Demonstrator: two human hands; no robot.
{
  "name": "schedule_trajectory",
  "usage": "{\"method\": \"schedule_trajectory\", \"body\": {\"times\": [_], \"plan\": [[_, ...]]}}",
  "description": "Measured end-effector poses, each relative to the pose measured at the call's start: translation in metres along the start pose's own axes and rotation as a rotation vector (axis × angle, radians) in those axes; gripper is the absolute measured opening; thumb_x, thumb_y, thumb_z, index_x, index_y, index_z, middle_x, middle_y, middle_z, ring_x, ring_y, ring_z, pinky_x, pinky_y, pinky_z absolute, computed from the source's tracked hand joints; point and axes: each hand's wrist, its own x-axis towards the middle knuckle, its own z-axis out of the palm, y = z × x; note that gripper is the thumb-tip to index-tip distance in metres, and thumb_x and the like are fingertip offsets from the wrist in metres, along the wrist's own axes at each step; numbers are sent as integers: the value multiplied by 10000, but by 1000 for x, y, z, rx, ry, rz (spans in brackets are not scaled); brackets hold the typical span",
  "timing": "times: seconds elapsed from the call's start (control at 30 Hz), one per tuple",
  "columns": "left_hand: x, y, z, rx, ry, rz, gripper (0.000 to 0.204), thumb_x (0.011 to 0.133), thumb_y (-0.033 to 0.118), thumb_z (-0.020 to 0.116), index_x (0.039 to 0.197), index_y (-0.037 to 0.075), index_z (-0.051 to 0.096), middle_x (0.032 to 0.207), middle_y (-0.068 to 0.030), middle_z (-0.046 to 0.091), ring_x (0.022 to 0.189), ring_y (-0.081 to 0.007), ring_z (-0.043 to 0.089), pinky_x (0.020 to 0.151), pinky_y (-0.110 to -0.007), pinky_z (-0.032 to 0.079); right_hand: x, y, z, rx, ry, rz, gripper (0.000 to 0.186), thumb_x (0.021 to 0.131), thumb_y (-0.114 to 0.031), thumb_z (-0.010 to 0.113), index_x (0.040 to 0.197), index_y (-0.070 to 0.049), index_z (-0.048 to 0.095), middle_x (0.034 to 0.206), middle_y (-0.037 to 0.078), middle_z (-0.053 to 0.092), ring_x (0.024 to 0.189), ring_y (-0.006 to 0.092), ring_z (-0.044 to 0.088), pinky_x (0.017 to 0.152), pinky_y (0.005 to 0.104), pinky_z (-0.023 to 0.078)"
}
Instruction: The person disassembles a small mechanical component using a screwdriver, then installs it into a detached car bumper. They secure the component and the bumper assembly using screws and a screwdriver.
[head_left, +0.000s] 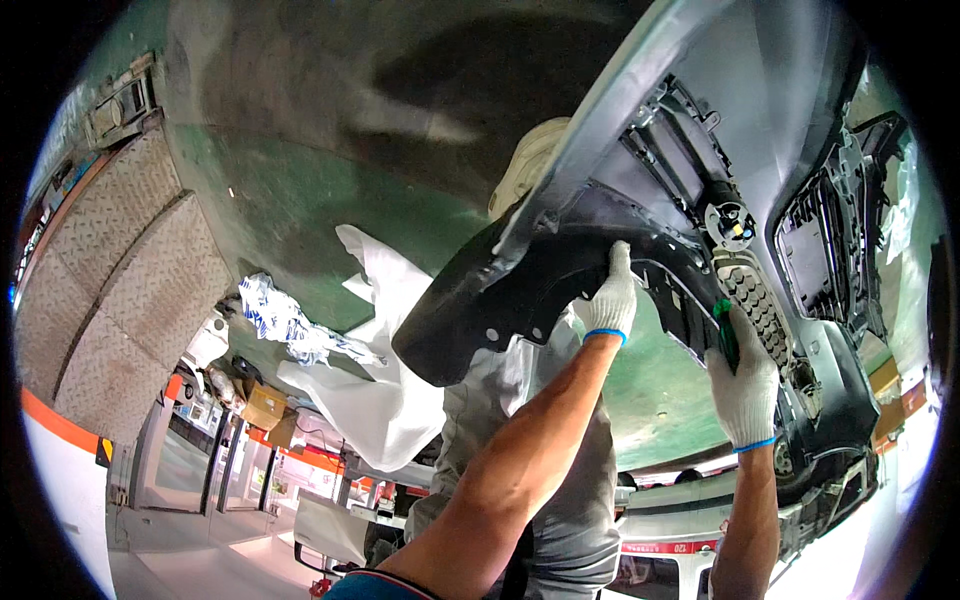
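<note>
A grey car bumper (775,110) lies with its inner side toward me, on the right. Along its near left end runs a black curved plastic wheel arch liner (470,315). My left hand (610,300), in a white knitted glove with a blue cuff, grips the liner's edge, thumb on top and the other fingers mostly hidden. My right hand (748,390), gloved alike, is closed around a green-handled tool (726,325) beside the bumper's perforated grey strip (758,305); the tool's working end cannot be made out.
White sheeting (385,390) and a crumpled blue-and-white wrapper (290,315) lie on the green floor left of the liner. Patterned metal plates (130,270) stand at far left. A black grille-like part (835,235) sits on the bumper's right. A cardboard box (264,405) lies lower left.
</note>
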Motion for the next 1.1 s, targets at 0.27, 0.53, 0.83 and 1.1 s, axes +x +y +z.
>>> {"method": "schedule_trajectory", "body": {"times": [0.27, 0.53, 0.83, 1.1], "plan": [[-13, 8, -3, 469, 6, 127, 534, 946, 489, 713, 1220, 30, 714, 1261, -157, 720, 1171, -341, 662, 1050, -455, 471, 2, 4, 11, 642, 50, 233, 513, 891, -93, 647, 1381, 52, 603, 917, 20, 686, 642, 116, 564, 611, 251, 501], [9, -6, -25, 398, -147, 102, 695, 958, 628, 602, 1326, 42, 671, 1370, -152, 667, 1297, -343, 587, 1135, -475, 397, -4, -29, 16, 1286, 128, 599, 482, 952, -119, 666, 1415, -13, 583, 791, -23, 606, 480, 9, 409, 410, 161, 301], [-65, 63, -95, 1230, -1009, -91, 172, 918, 139, 547, 929, 33, 682, 858, -126, 696, 829, -235, 694, 745, -377, 549, -92, -22, -26, 934, 59, 497, 533, 902, -86, 644, 1422, 9, 575, 937, 37, 642, 664, 52, 531, 548, 217, 425], [-156, 182, -29, 529, -984, -237, 248, 1073, 30, 454, 1256, 10, 621, 1175, -114, 691, 1030, -219, 724, 872, -321, 604, -191, -1, -78, 1233, 91, 465, 671, 852, 10, 641, 1492, 93, 457, 1367, 130, 599, 1107, 148, 580, 958, 272, 488]]}}
